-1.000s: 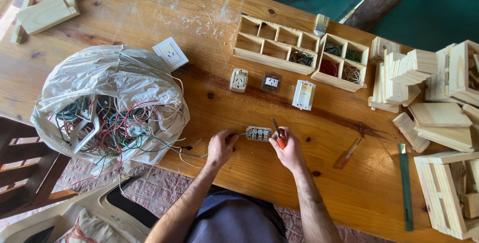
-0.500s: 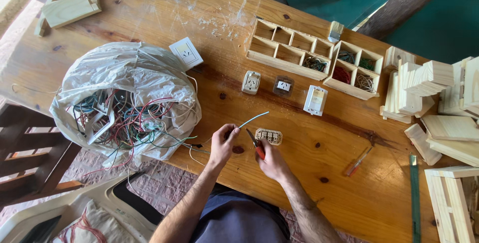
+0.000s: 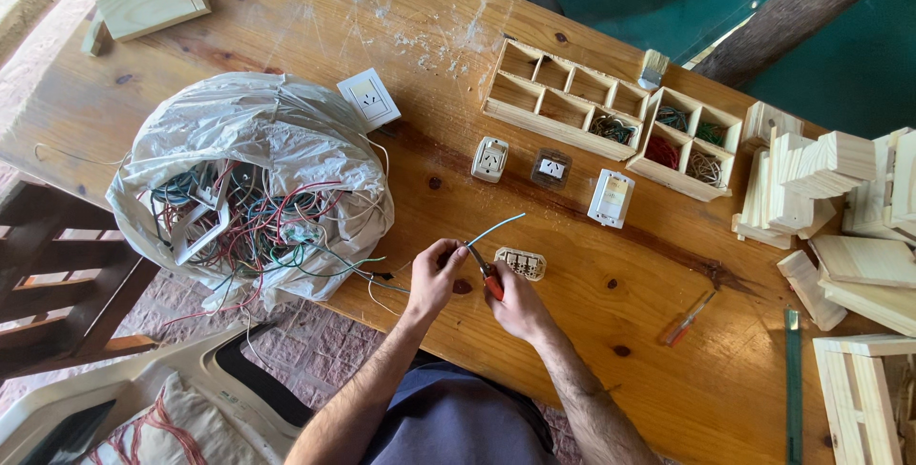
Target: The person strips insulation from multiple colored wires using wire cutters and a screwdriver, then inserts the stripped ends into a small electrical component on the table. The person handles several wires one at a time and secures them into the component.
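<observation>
Two hands meet over the near edge of the wooden table (image 3: 286, 7). Your left hand (image 3: 434, 279) is closed, pinching the end of a light blue wire (image 3: 496, 228) that slants up and away to the right. Your right hand (image 3: 510, 301) is wrapped around red-handled pliers (image 3: 485, 274), whose nose points toward the same wire end.

A second ago both hands rested on the small beige socket module (image 3: 521, 263); half a second ago they had lifted off it with the wire drawn out between them. Now the module lies on the table just beside your right hand, untouched, and the wire is free of it, so the work has passed from the module to the wire itself.

To your left sits the clear plastic bag (image 3: 248, 131) full of tangled wires, a few strands trailing toward your left hand. Farther off lie three small outlet pieces, a white wall plate (image 3: 367, 100) and the compartmented wooden tray (image 3: 563, 103) with sorted wire coils. A red screwdriver (image 3: 689, 318) lies well apart to the right.
</observation>
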